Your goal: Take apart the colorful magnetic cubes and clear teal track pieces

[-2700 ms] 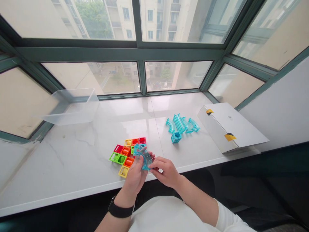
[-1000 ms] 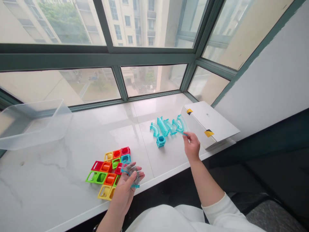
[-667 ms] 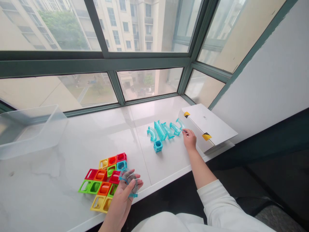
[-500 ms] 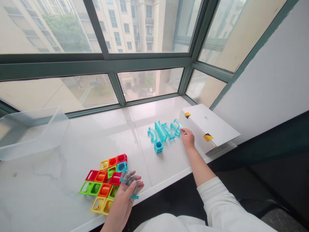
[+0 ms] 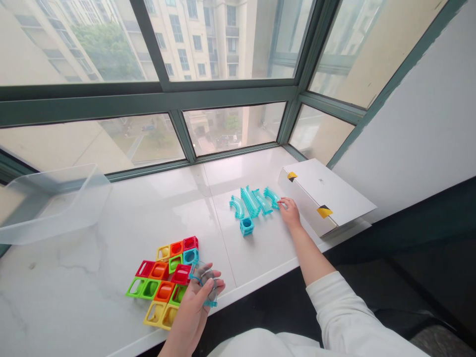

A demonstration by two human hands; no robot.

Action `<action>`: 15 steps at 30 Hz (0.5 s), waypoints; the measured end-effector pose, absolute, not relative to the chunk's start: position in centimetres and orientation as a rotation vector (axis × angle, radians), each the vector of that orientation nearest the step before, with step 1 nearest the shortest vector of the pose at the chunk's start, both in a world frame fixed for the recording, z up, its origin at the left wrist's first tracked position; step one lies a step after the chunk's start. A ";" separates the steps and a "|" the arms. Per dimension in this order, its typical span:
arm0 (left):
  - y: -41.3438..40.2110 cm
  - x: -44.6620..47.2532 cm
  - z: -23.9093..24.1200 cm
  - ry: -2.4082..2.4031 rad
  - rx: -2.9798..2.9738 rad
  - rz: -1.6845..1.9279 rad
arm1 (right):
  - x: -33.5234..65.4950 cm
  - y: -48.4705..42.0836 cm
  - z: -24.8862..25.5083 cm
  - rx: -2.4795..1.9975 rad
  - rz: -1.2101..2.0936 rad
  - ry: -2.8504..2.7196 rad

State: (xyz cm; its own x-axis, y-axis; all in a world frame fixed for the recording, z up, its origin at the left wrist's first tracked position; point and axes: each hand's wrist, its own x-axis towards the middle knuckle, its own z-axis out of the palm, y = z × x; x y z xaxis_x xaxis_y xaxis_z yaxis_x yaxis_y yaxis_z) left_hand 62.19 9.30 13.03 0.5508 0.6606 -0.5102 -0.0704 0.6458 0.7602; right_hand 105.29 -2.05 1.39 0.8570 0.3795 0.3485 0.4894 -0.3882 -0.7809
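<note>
By green-framed windows, the left hand grasps a clear blue curve at the veined white bench's front edge, while whether the right hand's fingers grip the rightmost blue track is unclear.

Green-framed windows above white counter

By the white, veined ledge are carried a clear bin, coloured blocks, a blue cube, translucent blue track pieces and a white box

Plain white top, creased white sleeve.
</note>
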 end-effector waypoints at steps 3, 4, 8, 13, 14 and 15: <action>9.3 62.2 13.0 0.898 0.755 0.477 | 105.3 -2.1 1.2 -2.014 -0.127 -0.660; 9.3 62.2 12.9 0.900 0.753 0.479 | 105.3 -2.1 1.2 -2.012 -0.135 -0.666; 9.3 62.4 12.8 0.906 0.730 0.496 | 105.1 -2.2 1.4 -2.027 -0.158 -0.657; 9.7 62.1 13.0 0.869 0.654 0.466 | 103.2 -2.4 3.0 -2.002 -0.275 -0.644; 9.8 62.0 12.9 0.846 0.636 0.455 | 102.3 -2.4 3.6 -1.981 -0.334 -0.635; 9.9 62.0 12.9 0.824 0.618 0.444 | 101.0 -2.5 4.3 -1.953 -0.396 -0.630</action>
